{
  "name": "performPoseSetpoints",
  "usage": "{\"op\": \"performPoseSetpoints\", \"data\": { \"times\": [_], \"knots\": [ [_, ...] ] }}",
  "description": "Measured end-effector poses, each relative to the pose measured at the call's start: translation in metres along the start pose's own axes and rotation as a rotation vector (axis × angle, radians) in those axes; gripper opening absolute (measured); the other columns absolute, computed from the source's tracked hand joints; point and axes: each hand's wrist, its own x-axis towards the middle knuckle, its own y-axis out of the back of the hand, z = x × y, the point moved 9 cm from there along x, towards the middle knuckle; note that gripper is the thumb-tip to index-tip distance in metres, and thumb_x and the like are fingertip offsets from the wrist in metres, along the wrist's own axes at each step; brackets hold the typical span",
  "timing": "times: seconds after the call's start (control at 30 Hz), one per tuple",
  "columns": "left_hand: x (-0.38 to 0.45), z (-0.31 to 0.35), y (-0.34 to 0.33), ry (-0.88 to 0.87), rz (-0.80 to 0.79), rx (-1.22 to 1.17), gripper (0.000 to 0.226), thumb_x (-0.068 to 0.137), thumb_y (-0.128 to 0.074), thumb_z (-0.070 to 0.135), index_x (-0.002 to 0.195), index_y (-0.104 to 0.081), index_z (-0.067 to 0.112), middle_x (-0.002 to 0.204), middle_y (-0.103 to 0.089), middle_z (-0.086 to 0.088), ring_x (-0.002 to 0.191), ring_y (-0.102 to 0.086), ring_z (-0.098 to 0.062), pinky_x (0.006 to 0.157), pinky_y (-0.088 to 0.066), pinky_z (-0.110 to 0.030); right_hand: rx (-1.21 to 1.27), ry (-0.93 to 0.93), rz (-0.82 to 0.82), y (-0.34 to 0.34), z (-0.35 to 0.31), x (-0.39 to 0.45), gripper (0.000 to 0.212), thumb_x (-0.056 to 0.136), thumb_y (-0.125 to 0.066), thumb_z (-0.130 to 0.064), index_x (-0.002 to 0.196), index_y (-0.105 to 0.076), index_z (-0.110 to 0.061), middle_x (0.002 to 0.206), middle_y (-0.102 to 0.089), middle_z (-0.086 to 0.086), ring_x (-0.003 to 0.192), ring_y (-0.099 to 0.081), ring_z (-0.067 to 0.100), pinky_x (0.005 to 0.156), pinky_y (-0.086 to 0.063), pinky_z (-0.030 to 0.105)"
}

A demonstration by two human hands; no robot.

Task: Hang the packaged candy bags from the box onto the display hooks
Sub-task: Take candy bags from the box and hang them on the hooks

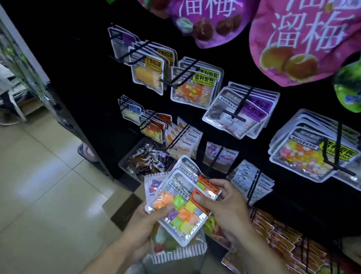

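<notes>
I hold a small stack of candy bags [180, 208] in front of a black display wall. The front bag is silver with a clear window showing orange, green, yellow and purple cubes. My left hand [146, 227] grips the stack from below, thumb across the front bag. My right hand [223, 203] pinches the orange top corner of the front bag. Black display hooks [175, 139] with similar bags hang just above the stack. Below my hands another bag with a white striped edge [178, 251] shows; the box cannot be made out.
Rows of hooks [241, 104] carry packaged sweets across the wall, with large pink and purple bags [304, 38] overhead. A tray of dark packets [146, 160] sits low on the left, red and orange packets [287, 244] low on the right. Tiled floor [29, 185] lies left.
</notes>
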Motion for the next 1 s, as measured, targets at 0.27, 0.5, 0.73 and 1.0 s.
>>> {"op": "performPoseSetpoints", "data": {
  "times": [0.27, 0.5, 0.73, 1.0],
  "knots": [
    [-0.006, 0.028, 0.018, -0.04, 0.024, 0.001, 0.051, 0.073, -0.079, 0.012, 0.12, -0.06, 0.006, 0.115, -0.075, -0.025, 0.099, -0.075, -0.042, 0.1, -0.052, -0.059, 0.095, 0.04, 0.01, -0.024, -0.024, 0.008, 0.056, 0.072, -0.092, -0.012, 0.114, -0.058, -0.029, 0.108, -0.076, -0.003, 0.083, -0.076, 0.012, 0.075, -0.064, 0.04],
    [-0.009, 0.047, 0.039, -0.118, 0.05, -0.023, 0.052, 0.077, -0.079, 0.01, 0.125, -0.059, 0.008, 0.119, -0.074, -0.023, 0.109, -0.071, -0.045, 0.103, -0.05, -0.062, 0.098, 0.068, -0.008, -0.048, -0.045, 0.015, 0.058, 0.069, -0.093, -0.006, 0.11, -0.056, -0.025, 0.101, -0.076, -0.001, 0.088, -0.076, 0.019, 0.08, -0.064, 0.047],
    [-0.011, 0.054, 0.049, -0.104, 0.056, -0.052, 0.053, 0.075, -0.078, 0.008, 0.124, -0.057, 0.005, 0.118, -0.074, -0.025, 0.109, -0.071, -0.046, 0.1, -0.054, -0.061, 0.146, 0.105, 0.002, -0.062, -0.059, 0.015, 0.048, 0.072, -0.089, -0.001, 0.107, -0.063, -0.022, 0.093, -0.079, -0.002, 0.082, -0.077, 0.014, 0.07, -0.063, 0.036],
    [-0.009, 0.056, 0.055, -0.072, 0.031, -0.064, 0.056, 0.075, -0.079, 0.009, 0.125, -0.054, 0.007, 0.117, -0.074, -0.024, 0.107, -0.072, -0.045, 0.08, -0.064, -0.051, 0.152, 0.112, 0.003, -0.067, -0.056, 0.019, 0.039, 0.079, -0.085, -0.006, 0.108, -0.065, -0.022, 0.099, -0.08, -0.001, 0.089, -0.078, 0.02, 0.084, -0.063, 0.048]
  ]
}}
